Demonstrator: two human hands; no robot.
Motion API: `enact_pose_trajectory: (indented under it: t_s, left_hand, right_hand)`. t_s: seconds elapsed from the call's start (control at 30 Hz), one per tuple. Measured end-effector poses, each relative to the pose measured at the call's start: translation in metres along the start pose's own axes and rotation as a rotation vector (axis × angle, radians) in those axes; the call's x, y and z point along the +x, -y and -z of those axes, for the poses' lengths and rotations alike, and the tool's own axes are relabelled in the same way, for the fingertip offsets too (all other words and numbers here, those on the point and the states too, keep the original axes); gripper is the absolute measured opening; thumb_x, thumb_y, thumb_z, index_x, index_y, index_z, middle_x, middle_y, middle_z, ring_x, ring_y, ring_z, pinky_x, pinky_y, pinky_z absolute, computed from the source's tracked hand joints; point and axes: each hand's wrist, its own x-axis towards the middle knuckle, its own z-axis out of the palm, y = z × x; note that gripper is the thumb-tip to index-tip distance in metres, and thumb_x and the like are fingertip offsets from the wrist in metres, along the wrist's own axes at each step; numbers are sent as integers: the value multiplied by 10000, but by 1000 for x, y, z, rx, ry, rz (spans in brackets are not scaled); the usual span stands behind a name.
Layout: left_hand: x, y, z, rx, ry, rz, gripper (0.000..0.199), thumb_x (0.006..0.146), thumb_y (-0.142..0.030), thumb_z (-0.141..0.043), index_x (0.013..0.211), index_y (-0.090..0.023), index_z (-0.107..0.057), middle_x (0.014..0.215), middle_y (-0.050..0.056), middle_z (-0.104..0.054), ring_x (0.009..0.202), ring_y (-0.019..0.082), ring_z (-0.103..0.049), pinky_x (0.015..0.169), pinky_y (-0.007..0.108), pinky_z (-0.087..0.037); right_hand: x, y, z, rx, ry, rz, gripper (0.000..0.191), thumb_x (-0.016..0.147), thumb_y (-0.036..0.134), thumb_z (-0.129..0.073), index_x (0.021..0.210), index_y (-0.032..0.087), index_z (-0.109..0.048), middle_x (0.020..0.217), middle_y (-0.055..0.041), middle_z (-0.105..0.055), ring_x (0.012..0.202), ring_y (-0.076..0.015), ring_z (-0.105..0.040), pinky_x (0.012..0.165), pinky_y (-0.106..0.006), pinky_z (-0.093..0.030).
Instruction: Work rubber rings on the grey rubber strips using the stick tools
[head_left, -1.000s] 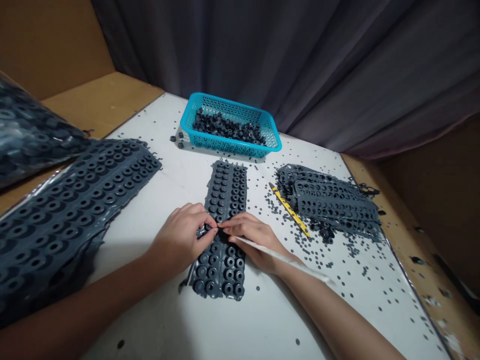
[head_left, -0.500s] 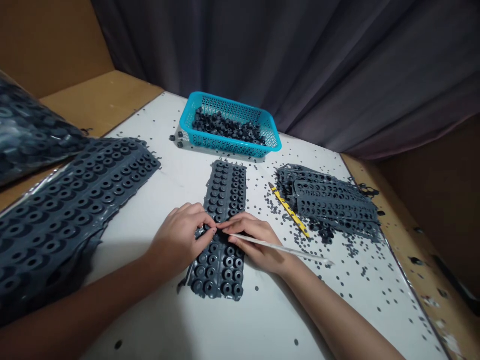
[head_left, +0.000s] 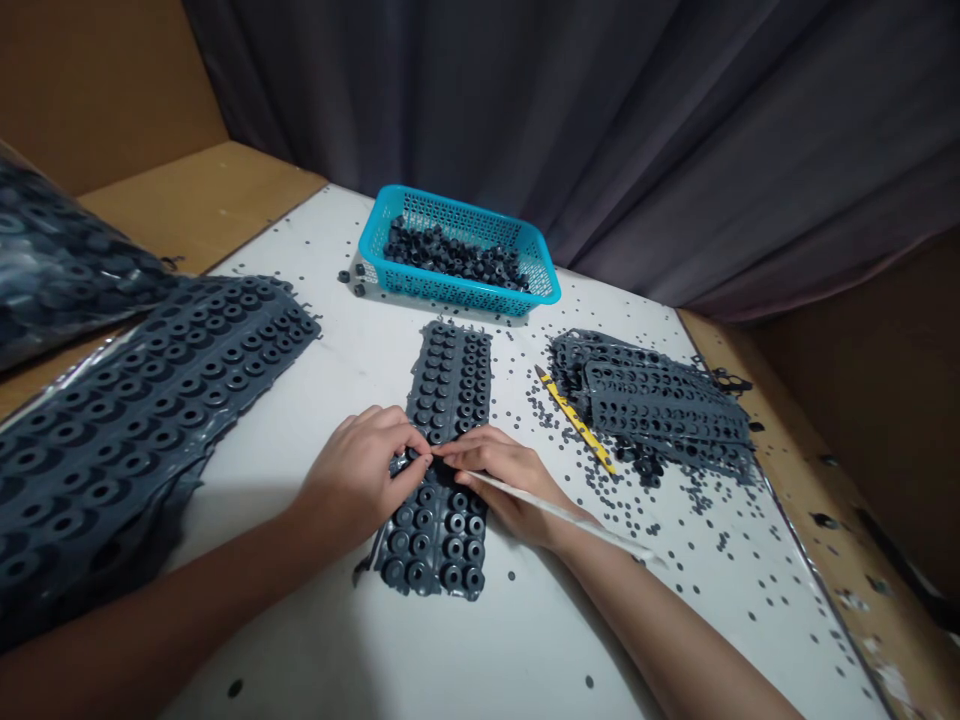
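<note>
A dark grey rubber sheet [head_left: 450, 380] with rows of round, ring-like moulded parts lies lengthwise before me on the white table. My left hand [head_left: 367, 462] rests over its left middle, thumb and forefinger pinched together; what lies between their tips is too small to make out. Facing it, my right hand [head_left: 502, 480] is closed on a thin white stick-like tool [head_left: 562, 512], whose long end slopes down along my wrist. The fingertips of both hands meet above the sheet's centre, and the tool's working end is hidden there.
A blue basket [head_left: 457, 292] of small black parts stands behind the sheet. Larger moulded sheets [head_left: 172, 390] lie left, beside a clear bag [head_left: 60, 260] of parts. To the right are a stack of punched sheets [head_left: 660, 400], a yellow pen-shaped tool [head_left: 574, 420] and scattered black discs.
The view has shifted very slightly. My right hand and the white tool have tilted a little, its free end now lower; the left hand keeps its pinch in place.
</note>
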Motion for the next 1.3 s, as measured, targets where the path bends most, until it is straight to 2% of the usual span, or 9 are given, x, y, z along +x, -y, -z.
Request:
enact_pose_trajectory:
  t_s: [0.2,0.43,0.6,0.73,0.8,0.87,1.0,1.13,1.3]
  left_hand:
    - [1,2,0,-3,9,-12,137,846,-225,-506,766,-211,-616,781,4,-571,792,195,-524,727,331,-367]
    - [0,2,0,-15,7,-20,143,846,-226,-494,776,-217,-619,796,7,-579,804,196,-524,740,336,-380]
    - [-1,3,6,-26,16,-20,113,845,-265,-514,886,-215,-607,836,11,-578,802,186,-538,732,319,-408]
    - [-7,6,22,50,36,-64,195,855,-324,-521,1005,-239,-612,927,24,-614,879,204,-567,785,337,-426]
    - [-17,5,27,157,28,-118,227,849,-323,-530,1050,-265,-620,984,28,-634,928,229,-576,810,366,-427]
    - [-29,2,27,222,36,-215,309,824,-302,-554,1129,-292,-602,1113,34,-630,1000,253,-576,839,391,-435]
    - [-47,0,14,257,115,-463,647,719,-282,-635,1339,-266,-454,1408,65,-470,1234,308,-473,1005,477,-381]
    - [-49,4,6,306,214,-467,735,724,-266,-628,1408,-271,-360,1481,61,-357,1295,308,-421,1036,518,-360]
    - [-50,8,4,334,202,-461,736,717,-230,-607,1412,-249,-364,1497,63,-313,1330,315,-370,1037,530,-364]
  right_hand:
    - [0,-1,-1,-43,-13,10,110,948,195,-453,912,178,-555,996,-131,-701,939,-167,-630,835,-343,-529]
    - [-3,0,-3,-8,-37,-70,99,933,199,-478,940,188,-576,1020,-120,-697,957,-180,-631,827,-348,-528]
    - [-3,4,9,119,-228,-243,100,911,250,-529,945,204,-612,1042,-96,-696,977,-195,-653,831,-371,-526]
    - [1,8,27,-82,-408,-261,73,853,230,-603,844,205,-671,798,-46,-692,759,-175,-648,700,-328,-524]
    - [3,10,29,-121,-394,-224,77,843,200,-610,847,200,-687,752,-39,-687,683,-155,-632,639,-296,-516]
    - [5,9,24,-97,-305,-153,105,845,177,-602,894,182,-694,780,-62,-696,693,-152,-636,621,-276,-520]
    - [5,-3,6,-120,-167,-10,151,864,163,-574,974,149,-676,815,-94,-692,731,-155,-628,651,-271,-522]
    - [5,-14,-4,-196,-196,41,130,881,173,-560,963,156,-660,797,-81,-689,719,-150,-611,667,-275,-513]
    - [7,-12,-5,-222,-217,39,129,887,185,-562,965,157,-661,802,-76,-684,715,-146,-606,666,-274,-509]
